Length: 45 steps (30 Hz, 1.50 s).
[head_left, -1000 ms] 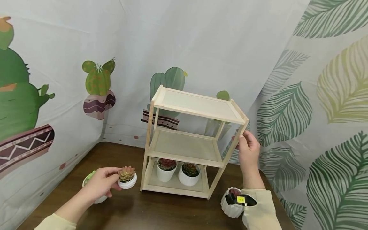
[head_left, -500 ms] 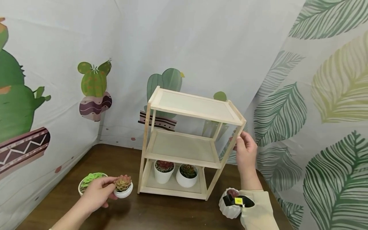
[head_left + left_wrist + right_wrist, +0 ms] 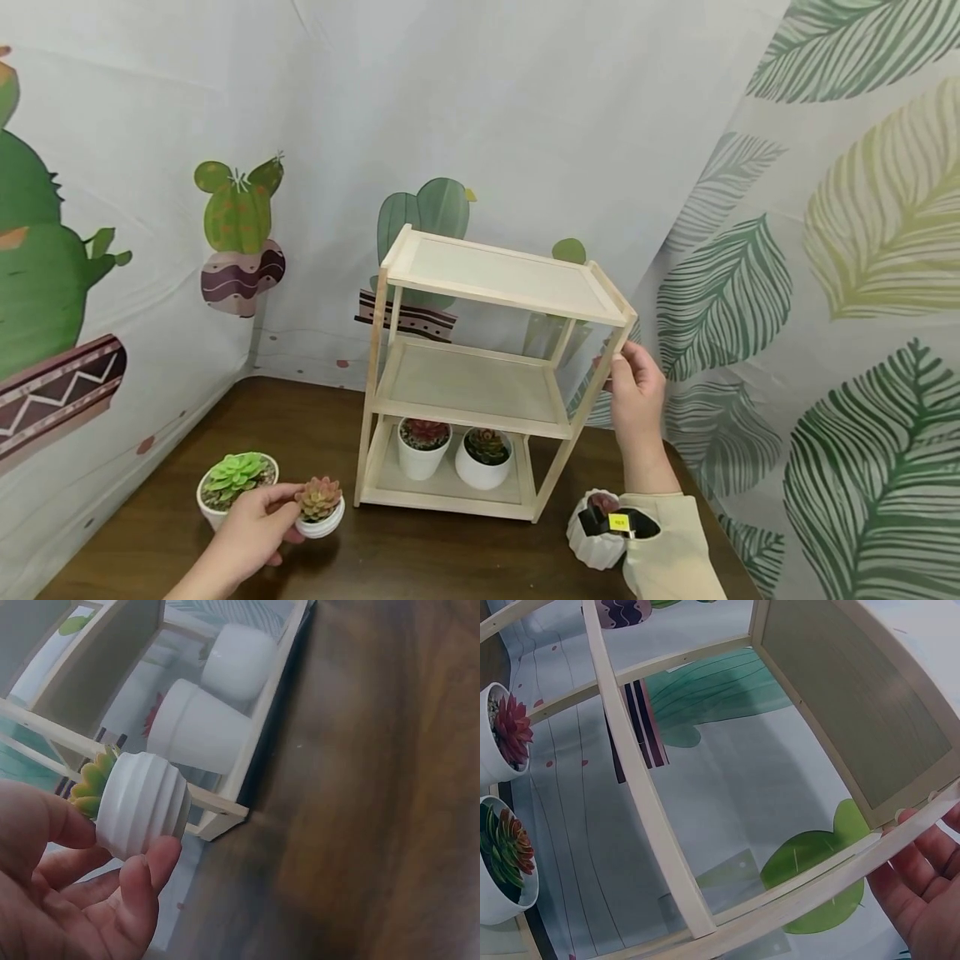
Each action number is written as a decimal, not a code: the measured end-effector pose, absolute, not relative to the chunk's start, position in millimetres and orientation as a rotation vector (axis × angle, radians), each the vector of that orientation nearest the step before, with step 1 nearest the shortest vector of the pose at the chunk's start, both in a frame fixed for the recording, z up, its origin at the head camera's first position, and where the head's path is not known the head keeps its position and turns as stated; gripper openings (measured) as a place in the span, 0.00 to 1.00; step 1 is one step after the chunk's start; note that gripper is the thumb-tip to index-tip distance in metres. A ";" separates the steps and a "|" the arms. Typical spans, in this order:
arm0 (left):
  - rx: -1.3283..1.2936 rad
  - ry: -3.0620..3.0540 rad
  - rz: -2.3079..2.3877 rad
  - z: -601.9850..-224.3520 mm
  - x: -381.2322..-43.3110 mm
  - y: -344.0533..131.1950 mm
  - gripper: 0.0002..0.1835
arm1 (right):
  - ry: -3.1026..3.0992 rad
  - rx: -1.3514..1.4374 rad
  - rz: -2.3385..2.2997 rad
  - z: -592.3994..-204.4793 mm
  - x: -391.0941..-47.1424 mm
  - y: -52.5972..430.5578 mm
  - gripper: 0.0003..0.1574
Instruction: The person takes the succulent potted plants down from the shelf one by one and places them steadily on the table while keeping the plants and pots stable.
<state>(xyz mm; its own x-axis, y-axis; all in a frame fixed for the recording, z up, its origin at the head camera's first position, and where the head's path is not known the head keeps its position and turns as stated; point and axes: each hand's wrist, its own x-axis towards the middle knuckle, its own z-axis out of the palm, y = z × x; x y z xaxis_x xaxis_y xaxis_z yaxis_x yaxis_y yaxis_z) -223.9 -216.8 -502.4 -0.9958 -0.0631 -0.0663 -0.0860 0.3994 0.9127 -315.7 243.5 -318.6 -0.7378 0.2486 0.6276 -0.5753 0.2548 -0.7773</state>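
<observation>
Fingers (image 3: 142, 881) of the left hand (image 3: 251, 529) curled around a small ribbed white pot (image 3: 142, 804), its pinkish succulent (image 3: 318, 497) just clear of the three-tier wooden rack (image 3: 487, 379). Only the left wrist view caught those ridges and two smooth white pots (image 3: 202, 724) beyond the fingertips on the bottom tier. Over on the right, the right hand (image 3: 636, 387) pinched the rack's pale square front post (image 3: 885, 855), thumb forward. Behind the left knuckles sat a green succulent pot (image 3: 234, 483) on the dark wood table (image 3: 420, 550).
</observation>
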 end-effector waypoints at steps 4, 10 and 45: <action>-0.198 2.589 1.691 -510.1 -223.8 -215.5 0.23 | -1.862 0.306 1.559 -318.6 -317.0 243.3 0.17; -0.261 2.586 1.690 -517.7 -222.9 -213.1 0.23 | -1.858 0.307 1.555 -318.0 -317.9 244.2 0.18; -0.475 2.554 1.743 -543.7 -218.0 -215.9 0.27 | -1.867 0.302 1.547 -319.3 -318.5 243.6 0.15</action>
<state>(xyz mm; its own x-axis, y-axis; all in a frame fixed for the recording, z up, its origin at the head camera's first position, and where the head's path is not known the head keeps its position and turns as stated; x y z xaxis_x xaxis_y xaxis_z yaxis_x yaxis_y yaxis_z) -218.0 -215.9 -543.7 -0.9539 -0.2403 -0.1798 -0.2551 0.3335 0.9076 -318.5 243.6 -319.3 -0.7392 0.2404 0.6291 -0.5735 0.2650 -0.7751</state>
